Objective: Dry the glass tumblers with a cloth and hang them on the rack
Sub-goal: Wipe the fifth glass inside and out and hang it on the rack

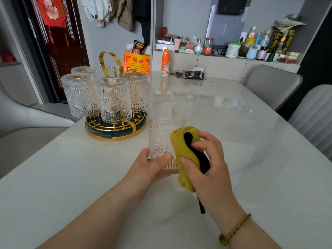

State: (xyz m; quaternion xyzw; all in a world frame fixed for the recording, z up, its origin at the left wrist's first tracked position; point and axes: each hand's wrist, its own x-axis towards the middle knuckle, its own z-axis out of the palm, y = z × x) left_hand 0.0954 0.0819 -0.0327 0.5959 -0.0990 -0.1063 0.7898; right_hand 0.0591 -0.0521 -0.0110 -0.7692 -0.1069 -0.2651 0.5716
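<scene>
My left hand (150,166) grips the base of a ribbed glass tumbler (159,139) held above the table, mouth pointing away. My right hand (210,157) holds a yellow and black cloth (183,146) pressed against the tumbler's right side. Another tumbler (185,111) stands on the table just behind it. The gold rack (115,129) with a round dark base sits at the left; several tumblers (114,99) hang upside down on its pegs.
The white glossy table (242,141) stretches ahead. An orange bottle (165,62), keys and a dark pouch (194,75) lie at its far edge. Grey chairs (273,83) stand on the right. A cluttered shelf (233,49) runs behind.
</scene>
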